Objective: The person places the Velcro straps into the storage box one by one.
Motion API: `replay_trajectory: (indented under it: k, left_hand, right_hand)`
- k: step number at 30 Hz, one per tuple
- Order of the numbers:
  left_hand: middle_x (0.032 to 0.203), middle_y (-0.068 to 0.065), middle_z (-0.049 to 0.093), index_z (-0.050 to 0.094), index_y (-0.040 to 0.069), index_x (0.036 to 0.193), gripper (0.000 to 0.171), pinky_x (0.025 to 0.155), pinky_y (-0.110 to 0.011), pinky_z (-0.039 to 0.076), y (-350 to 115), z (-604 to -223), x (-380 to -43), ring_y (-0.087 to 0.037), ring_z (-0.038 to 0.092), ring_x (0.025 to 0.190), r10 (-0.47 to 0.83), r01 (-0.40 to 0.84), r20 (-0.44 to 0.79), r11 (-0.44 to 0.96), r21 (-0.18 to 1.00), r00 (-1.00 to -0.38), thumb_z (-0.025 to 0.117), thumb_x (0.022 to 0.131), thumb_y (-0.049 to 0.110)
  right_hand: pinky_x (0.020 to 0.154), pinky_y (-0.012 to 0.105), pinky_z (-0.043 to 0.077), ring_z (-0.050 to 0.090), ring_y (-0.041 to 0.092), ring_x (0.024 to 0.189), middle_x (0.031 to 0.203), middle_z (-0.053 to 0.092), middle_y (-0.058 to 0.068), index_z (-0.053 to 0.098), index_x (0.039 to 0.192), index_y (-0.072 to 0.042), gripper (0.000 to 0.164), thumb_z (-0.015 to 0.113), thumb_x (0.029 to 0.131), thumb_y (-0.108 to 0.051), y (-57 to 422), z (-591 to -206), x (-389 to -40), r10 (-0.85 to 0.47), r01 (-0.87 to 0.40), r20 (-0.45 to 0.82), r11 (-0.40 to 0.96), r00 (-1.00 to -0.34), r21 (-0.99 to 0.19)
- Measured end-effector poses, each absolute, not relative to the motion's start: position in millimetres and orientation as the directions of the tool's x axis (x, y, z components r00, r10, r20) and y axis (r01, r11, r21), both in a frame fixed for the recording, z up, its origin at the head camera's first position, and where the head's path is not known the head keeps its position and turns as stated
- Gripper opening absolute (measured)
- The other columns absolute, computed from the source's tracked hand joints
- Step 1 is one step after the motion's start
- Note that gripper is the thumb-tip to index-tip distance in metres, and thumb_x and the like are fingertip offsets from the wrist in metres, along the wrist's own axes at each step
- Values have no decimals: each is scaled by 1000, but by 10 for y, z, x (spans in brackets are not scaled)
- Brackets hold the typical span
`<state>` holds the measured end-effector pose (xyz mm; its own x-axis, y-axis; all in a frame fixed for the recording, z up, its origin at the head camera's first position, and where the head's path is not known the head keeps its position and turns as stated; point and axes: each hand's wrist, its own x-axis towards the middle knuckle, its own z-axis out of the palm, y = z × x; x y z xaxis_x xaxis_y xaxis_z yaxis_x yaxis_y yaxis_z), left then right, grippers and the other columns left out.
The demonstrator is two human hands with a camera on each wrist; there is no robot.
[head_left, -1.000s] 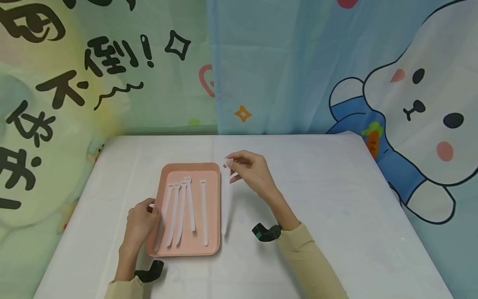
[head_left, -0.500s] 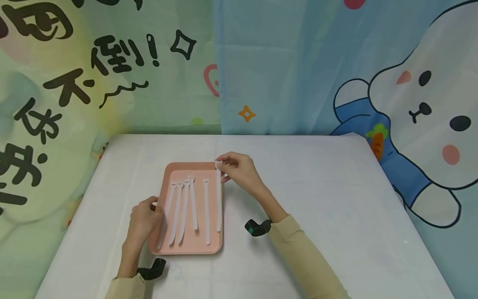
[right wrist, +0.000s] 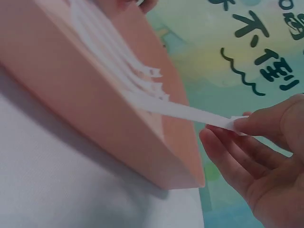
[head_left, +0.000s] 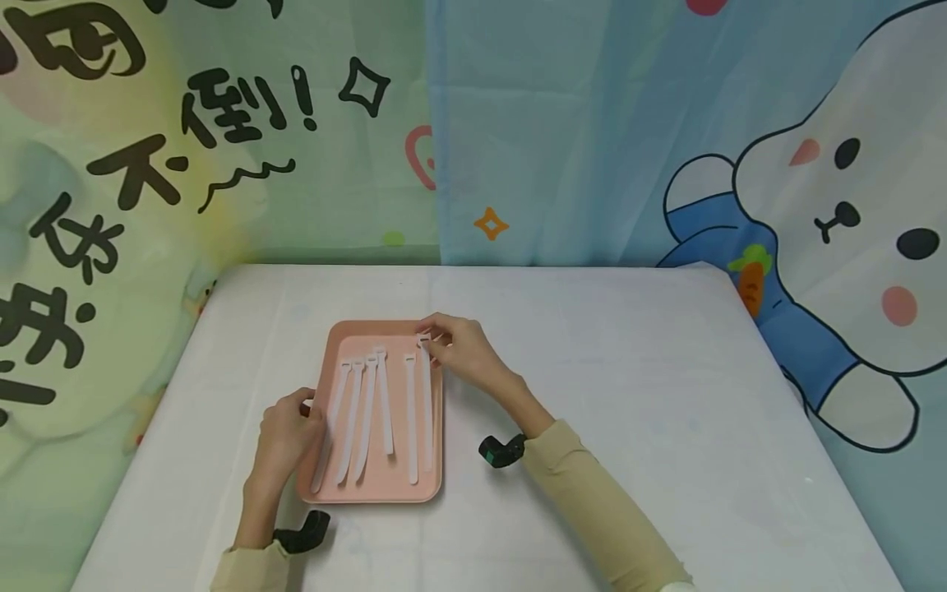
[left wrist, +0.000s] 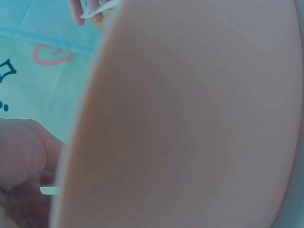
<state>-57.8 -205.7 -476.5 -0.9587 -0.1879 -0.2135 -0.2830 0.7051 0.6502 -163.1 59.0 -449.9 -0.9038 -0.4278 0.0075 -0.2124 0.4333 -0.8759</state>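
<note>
In the head view my right hand (head_left: 468,352) pinches the top end of a slim white strip (head_left: 427,403) between thumb and fingers. The strip hangs over the right side of a pink tray (head_left: 376,492). The right wrist view shows its held end (right wrist: 209,117) reaching out past the tray wall. My left hand (head_left: 284,434) grips the tray's left rim, its thumb (left wrist: 23,152) partly hidden by the wall in the left wrist view. Several similar white strips (head_left: 367,419) with slotted square heads lie lengthwise in the tray. One more (head_left: 323,460) runs along the left wall, its upper end hidden by my left hand.
A white-covered table (head_left: 629,370) bears the tray. Behind it hangs a printed cloth (head_left: 547,148) with a cartoon rabbit and black lettering. Black wrist cameras (head_left: 303,533) sit on both wrists.
My right hand has moved left with the white strip, from beside the tray to over its right side. It has also come slightly nearer. The left hand keeps its place at the rim.
</note>
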Motion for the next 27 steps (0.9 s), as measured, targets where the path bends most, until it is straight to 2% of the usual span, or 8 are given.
replay_trajectory:
  k: [3,7,10,18,24,27]
  left_hand:
    - [89,-23,71,63,-8,126,36,53,-34,49,-2057,-4761,-576,-24,64,66,-192,-286,-213,706,647,-958,52,95,6]
    - [87,-23,70,64,-9,125,36,53,-33,49,-2058,-4766,-570,-24,64,65,-193,-281,-205,708,648,-960,53,94,6]
    - [86,-23,70,63,-10,125,36,52,-33,49,-2061,-4772,-567,-23,64,64,-186,-269,-195,708,653,-963,53,93,5]
    - [86,-22,70,64,-10,124,36,52,-32,47,-2070,-4768,-551,-23,63,63,-181,-257,-182,707,659,-966,53,93,5]
    - [85,-21,70,64,-9,125,36,51,-32,47,-2059,-4756,-545,-23,62,62,-184,-261,-186,712,652,-965,53,93,5]
    - [85,-20,70,63,-8,127,37,51,-32,47,-2041,-4744,-560,-23,62,62,-181,-264,-193,721,641,-964,52,95,6]
  right_hand:
    - [70,28,57,72,28,88,110,72,15,70,124,-4,27,61,99,-1,572,-4548,-1643,-470,-316,52,504,-881,-803]
    - [79,31,57,71,27,95,115,73,15,70,121,-4,27,56,99,4,544,-4595,-1660,-547,-451,99,560,-831,-695]
    - [84,36,58,71,28,101,117,73,16,71,118,-2,26,55,99,6,519,-4609,-1663,-596,-496,82,575,-799,-650]
    - [96,38,55,69,28,114,118,73,13,72,117,1,27,53,100,7,452,-4621,-1653,-682,-601,5,642,-732,-476]
    - [95,40,55,70,26,110,116,74,12,75,113,0,24,57,98,5,434,-4642,-1630,-733,-706,28,643,-680,-296]
    - [102,46,51,71,26,107,111,75,11,77,106,-1,18,62,97,0,431,-4663,-1628,-746,-738,54,642,-664,-209]
